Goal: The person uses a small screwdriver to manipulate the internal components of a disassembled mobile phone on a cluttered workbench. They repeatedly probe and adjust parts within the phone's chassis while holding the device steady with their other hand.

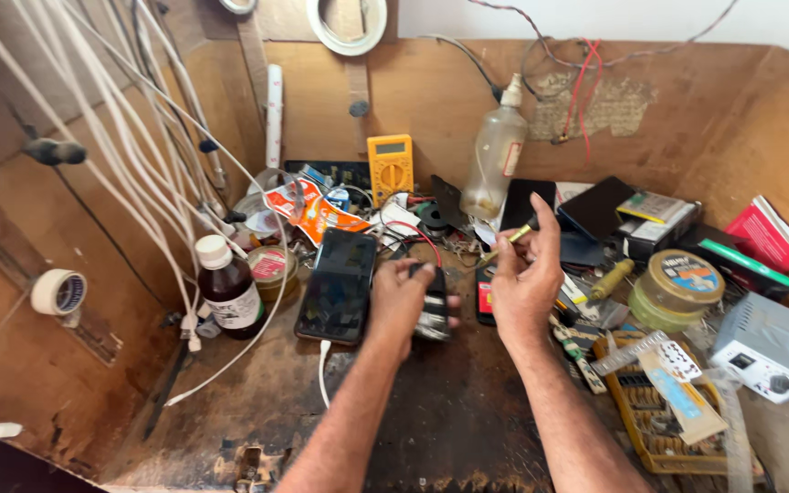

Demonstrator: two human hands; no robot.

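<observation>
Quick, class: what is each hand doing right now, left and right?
Left hand: closed around a small dark phone.
Right hand: fingers pinching a thin yellow-handled tool.

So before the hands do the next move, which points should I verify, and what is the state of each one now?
1. Left hand grips the small dark device: ok.
2. Right hand pinches the yellow-handled tool: ok.
3. Tool tip meets the device: not ok, the tool is raised clear.
4. Large phone beside the left hand lies flat: ok.
5. White cable is plugged into the phone: cannot tell.
6. Brown bottle stands upright, capped: ok.
</observation>
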